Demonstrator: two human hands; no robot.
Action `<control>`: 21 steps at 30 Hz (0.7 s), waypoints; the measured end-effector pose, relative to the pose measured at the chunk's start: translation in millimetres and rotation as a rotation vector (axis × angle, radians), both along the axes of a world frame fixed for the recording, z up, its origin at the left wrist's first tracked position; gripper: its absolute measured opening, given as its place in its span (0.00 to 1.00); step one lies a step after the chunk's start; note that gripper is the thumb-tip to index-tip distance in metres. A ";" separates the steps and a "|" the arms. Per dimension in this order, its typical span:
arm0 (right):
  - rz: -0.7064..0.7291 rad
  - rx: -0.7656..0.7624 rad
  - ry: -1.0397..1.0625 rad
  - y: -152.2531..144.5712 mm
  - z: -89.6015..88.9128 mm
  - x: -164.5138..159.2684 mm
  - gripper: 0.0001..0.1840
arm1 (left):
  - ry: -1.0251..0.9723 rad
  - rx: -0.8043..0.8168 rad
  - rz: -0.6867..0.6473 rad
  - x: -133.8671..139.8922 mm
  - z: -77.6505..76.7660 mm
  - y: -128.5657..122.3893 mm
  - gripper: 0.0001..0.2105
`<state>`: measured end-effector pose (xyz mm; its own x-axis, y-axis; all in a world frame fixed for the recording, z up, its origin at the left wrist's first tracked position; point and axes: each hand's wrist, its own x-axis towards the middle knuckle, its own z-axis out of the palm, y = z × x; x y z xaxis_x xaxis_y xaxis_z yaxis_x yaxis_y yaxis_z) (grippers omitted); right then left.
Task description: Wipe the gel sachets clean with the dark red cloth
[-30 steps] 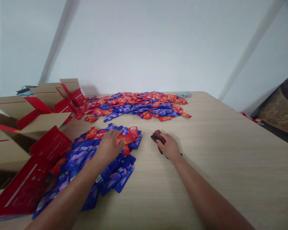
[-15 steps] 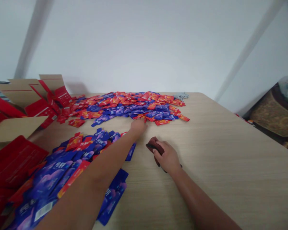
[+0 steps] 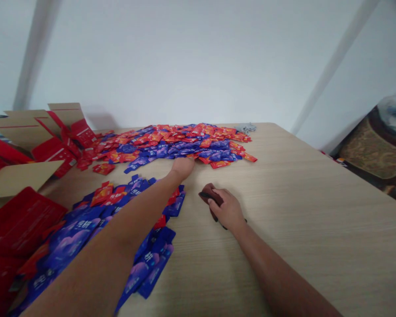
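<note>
My left hand [image 3: 183, 168] reaches to the near edge of a long heap of small red and blue packets [image 3: 158, 149]. Its fingers are hidden behind the back of the hand, so their grip does not show. Below my left forearm lies a second pile, of blue and red flat packets [image 3: 75, 233], with several blue ones close to the arm's right side. My right hand [image 3: 230, 211] is closed around a folded reddish-brown piece with black edging [image 3: 208, 192], held at the tabletop; its exact kind is unclear.
Opened red cardboard boxes [image 3: 33, 215] with tan insides crowd the left side. A small grey crumpled item [image 3: 247, 127] lies at the table's back edge. The wooden table [image 3: 303, 211] meets a white wall behind, and a patterned brown seat [image 3: 366, 149] stands beyond its right edge.
The view has shifted slightly. My left hand has edged a little left along the heap's near edge, its fingers now less visible. My right hand keeps its hold on the brown piece.
</note>
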<state>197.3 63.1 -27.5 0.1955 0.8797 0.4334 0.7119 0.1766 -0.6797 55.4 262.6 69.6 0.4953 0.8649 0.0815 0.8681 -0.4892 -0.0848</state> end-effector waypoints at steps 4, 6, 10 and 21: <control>-0.051 0.022 0.128 2.4 0.6 2.9 0.19 | -0.019 0.095 0.060 -25.2 20.6 -29.1 0.16; -0.112 0.031 0.261 4.3 1.2 6.6 0.20 | -0.027 0.133 0.108 -42.1 28.7 -53.1 0.17; -0.231 0.049 0.518 9.0 0.8 16.1 0.24 | -0.113 0.207 0.178 -74.9 32.6 -124.0 0.17; -0.114 0.063 0.693 4.7 0.4 27.3 0.26 | -0.141 0.043 -0.422 -84.9 -50.1 -321.8 0.08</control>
<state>224.6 67.9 -27.1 0.5343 0.8148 0.2249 0.1349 0.1804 -0.9743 -29.5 -59.2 19.5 0.7860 0.5833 0.2051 0.5973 -0.8019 -0.0086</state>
